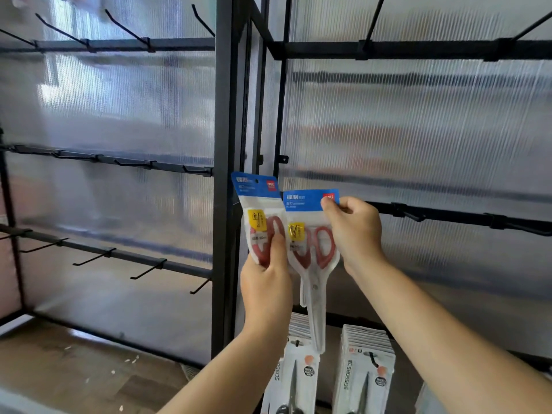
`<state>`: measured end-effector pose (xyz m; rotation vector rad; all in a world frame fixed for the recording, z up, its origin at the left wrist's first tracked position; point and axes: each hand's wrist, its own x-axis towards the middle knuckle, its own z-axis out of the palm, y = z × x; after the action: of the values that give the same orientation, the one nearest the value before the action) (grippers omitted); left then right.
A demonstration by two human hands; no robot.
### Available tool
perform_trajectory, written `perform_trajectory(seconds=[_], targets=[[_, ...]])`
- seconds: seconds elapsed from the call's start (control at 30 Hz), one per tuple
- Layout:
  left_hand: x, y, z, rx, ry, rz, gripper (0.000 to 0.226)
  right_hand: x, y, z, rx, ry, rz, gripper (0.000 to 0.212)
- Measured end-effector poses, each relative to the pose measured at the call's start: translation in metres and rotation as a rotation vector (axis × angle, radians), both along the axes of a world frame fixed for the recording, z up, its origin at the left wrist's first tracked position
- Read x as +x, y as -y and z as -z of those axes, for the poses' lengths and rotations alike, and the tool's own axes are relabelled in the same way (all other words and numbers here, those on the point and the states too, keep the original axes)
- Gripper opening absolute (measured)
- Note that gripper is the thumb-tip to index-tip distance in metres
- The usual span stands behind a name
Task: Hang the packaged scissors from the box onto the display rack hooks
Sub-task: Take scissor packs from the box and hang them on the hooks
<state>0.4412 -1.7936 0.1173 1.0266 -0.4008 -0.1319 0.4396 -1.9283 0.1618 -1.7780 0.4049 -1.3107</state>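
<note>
As left hand (265, 289), right hand (355, 231) grip: two packs (256, 201) (310, 243).

I saw open room before bare hooks (413, 216) on the right rail (461, 216); black post (222, 204) crowded left, hung scissor packs (363, 369) blocked below.

Both bare forearms reach up and forward, the 2 hands close side by side. The left hand (265, 285), back to the camera, grips a scissors packet (257, 204) with its thumb pressed up the front. The right hand (357, 231), slightly higher, pinches the blue top of a second packet (307, 222) between thumb and curled fingers.
</note>
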Motion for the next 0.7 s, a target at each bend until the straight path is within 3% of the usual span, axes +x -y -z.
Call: perform_trajectory(seconds=[0.27, 0.5, 0.7], targets=[[0.005, -0.001, 0.008, 0.056, 0.028, 0.065, 0.031, 0.000, 0.001, 0.004, -0.008, 0.069, 0.033, 0.035], [0.008, -0.001, 0.008, 0.052, -0.003, 0.114, 0.029, -0.002, 0.010, 0.012, -0.015, 0.036, 0.014, 0.030], [0.010, 0.003, 0.011, 0.110, 0.008, 0.110, 0.030, 0.019, 0.025, 0.014, -0.011, -0.035, 0.161, 0.032]])
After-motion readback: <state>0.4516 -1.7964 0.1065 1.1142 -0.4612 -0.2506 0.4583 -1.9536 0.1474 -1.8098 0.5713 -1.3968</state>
